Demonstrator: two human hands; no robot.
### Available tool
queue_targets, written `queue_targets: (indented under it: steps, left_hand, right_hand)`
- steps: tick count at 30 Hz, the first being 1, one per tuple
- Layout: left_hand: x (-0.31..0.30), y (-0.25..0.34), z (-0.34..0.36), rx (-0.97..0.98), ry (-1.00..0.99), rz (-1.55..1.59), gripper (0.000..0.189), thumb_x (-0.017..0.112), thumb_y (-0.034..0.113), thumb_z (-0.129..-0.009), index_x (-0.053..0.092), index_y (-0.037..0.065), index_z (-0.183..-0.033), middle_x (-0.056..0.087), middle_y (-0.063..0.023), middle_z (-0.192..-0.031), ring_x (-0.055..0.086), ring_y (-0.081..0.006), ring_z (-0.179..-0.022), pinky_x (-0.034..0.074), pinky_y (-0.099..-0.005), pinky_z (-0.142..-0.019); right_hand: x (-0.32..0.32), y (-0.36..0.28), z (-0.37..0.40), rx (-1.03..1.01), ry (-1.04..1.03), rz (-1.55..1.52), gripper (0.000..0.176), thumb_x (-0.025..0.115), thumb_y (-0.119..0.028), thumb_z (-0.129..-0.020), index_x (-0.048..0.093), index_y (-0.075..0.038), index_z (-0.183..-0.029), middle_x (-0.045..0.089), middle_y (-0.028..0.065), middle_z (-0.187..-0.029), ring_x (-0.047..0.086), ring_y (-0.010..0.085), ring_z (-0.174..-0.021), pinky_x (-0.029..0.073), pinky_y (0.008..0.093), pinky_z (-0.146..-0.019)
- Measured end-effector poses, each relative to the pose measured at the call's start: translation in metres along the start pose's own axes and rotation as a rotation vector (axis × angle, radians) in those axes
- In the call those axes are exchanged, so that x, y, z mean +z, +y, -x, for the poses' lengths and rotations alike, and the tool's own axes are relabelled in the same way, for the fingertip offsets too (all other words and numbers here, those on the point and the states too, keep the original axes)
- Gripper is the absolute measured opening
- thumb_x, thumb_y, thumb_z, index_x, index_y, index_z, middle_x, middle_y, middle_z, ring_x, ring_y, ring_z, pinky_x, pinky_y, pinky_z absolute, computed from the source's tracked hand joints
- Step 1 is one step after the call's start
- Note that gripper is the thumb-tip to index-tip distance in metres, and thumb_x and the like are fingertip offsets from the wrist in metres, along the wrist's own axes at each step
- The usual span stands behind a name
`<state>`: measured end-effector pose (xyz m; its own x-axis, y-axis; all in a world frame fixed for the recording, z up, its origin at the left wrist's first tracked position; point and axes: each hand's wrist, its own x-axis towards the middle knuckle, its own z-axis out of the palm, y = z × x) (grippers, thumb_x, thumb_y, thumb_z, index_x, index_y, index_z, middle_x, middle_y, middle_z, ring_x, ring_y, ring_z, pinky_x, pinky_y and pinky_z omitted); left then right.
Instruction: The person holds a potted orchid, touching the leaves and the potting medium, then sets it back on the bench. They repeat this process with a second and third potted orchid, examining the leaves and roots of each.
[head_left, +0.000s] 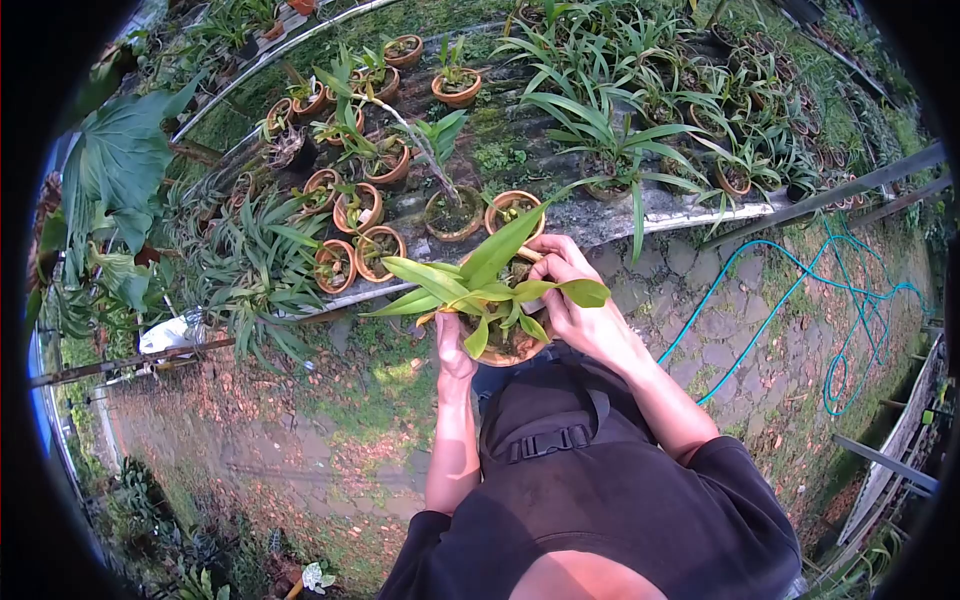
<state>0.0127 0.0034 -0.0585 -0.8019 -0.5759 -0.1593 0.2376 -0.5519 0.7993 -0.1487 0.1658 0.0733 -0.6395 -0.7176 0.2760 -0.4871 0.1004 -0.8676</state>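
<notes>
Pot [510,350], probably heavy, brittle (with leaves [504,250] easily torn): hold by rim; left hand [455,350] clamped there, right hand [578,300] unclear.

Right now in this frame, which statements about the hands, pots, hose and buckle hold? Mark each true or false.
1. The left hand is at the side of the round terracotta pot holding a broad-leaved green plant. True.
2. The right hand grips the thin teal hose. False: its fingers are among the plant's leaves.
3. The hose lies in loose loops on the ground. True.
4. The black plastic buckle is undone. False: it is fastened.
</notes>
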Motion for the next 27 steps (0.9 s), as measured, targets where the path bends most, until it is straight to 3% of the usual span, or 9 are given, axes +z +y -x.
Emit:
queue_targets:
  steps: [3, 7, 11, 15, 20, 24, 27]
  left_hand:
    - [0.000, -0.003, 0.000, 0.032, 0.066, 0.069, 0.065, 0.044, 0.055, -0.107, 0.043, 0.007, -0.151, 0.054, -0.0135, -0.145, 0.056, -0.0308, -0.131, 0.045, -0.0488, -0.112]
    - [0.011, 0.017, 0.009, 0.024, -0.053, 0.048, 0.064, 0.047, 0.050, -0.106, 0.042, 0.006, -0.152, 0.054, -0.0142, -0.145, 0.056, -0.0310, -0.130, 0.045, -0.0487, -0.112]
    - [-0.002, 0.025, 0.013, -0.033, -0.094, 0.034, 0.066, 0.052, 0.051, -0.103, 0.046, 0.005, -0.149, 0.058, -0.0138, -0.141, 0.060, -0.0298, -0.125, 0.049, -0.0469, -0.107]
    - [-0.043, 0.010, 0.014, -0.099, -0.008, -0.108, 0.067, 0.055, 0.051, -0.099, 0.045, 0.009, -0.151, 0.058, -0.0115, -0.140, 0.065, -0.0284, -0.119, 0.057, -0.0433, -0.098]
    - [-0.038, 0.011, 0.023, -0.076, -0.012, -0.187, 0.071, 0.055, 0.054, -0.099, 0.044, 0.005, -0.149, 0.057, -0.0113, -0.140, 0.061, -0.0260, -0.124, 0.051, -0.0417, -0.105]
    - [-0.027, 0.016, 0.018, -0.045, -0.084, -0.156, 0.067, 0.056, 0.047, -0.097, 0.042, 0.012, -0.153, 0.059, -0.0107, -0.138, 0.064, -0.0252, -0.119, 0.054, -0.0397, -0.100]
    - [0.015, 0.050, 0.011, -0.123, -0.120, -0.313, 0.084, 0.060, 0.047, -0.086, 0.042, -0.005, -0.151, 0.054, -0.0170, -0.144, 0.056, -0.0246, -0.129, 0.041, -0.0388, -0.112]
  right_hand:
    - [-0.014, -0.003, 0.001, 0.049, -0.041, -0.107, 0.009, 0.058, 0.003, -0.094, 0.054, 0.004, -0.102, 0.058, 0.0223, -0.124, 0.062, 0.0416, -0.110, 0.050, 0.0453, -0.093]
    - [-0.056, -0.015, 0.010, 0.098, -0.215, -0.018, 0.011, 0.062, -0.004, -0.096, 0.056, 0.004, -0.101, 0.059, 0.0205, -0.124, 0.062, 0.0406, -0.109, 0.050, 0.0449, -0.091]
    - [-0.081, -0.024, 0.028, -0.056, -0.248, 0.572, 0.017, 0.070, -0.011, -0.091, 0.067, -0.002, -0.104, 0.060, 0.0162, -0.126, 0.063, 0.0370, -0.112, 0.052, 0.0450, -0.095]
    - [-0.066, -0.032, 0.010, 0.022, -0.147, 0.194, 0.019, 0.075, -0.010, -0.085, 0.070, -0.004, -0.103, 0.063, 0.0139, -0.123, 0.062, 0.0360, -0.114, 0.051, 0.0457, -0.097]
    - [-0.034, -0.031, -0.005, -0.241, -0.132, 0.269, 0.024, 0.079, -0.015, -0.082, 0.074, -0.005, -0.104, 0.063, 0.0126, -0.125, 0.063, 0.0336, -0.117, 0.052, 0.0440, -0.096]
    - [-0.020, -0.032, -0.006, -0.293, -0.144, 0.454, 0.026, 0.074, -0.020, -0.083, 0.075, -0.006, -0.105, 0.062, 0.0136, -0.128, 0.061, 0.0339, -0.116, 0.049, 0.0477, -0.095]
    - [-0.016, -0.025, -0.005, -0.206, -0.205, 0.397, 0.028, 0.074, -0.021, -0.080, 0.075, -0.006, -0.104, 0.062, 0.0141, -0.128, 0.062, 0.0346, -0.115, 0.049, 0.0477, -0.094]
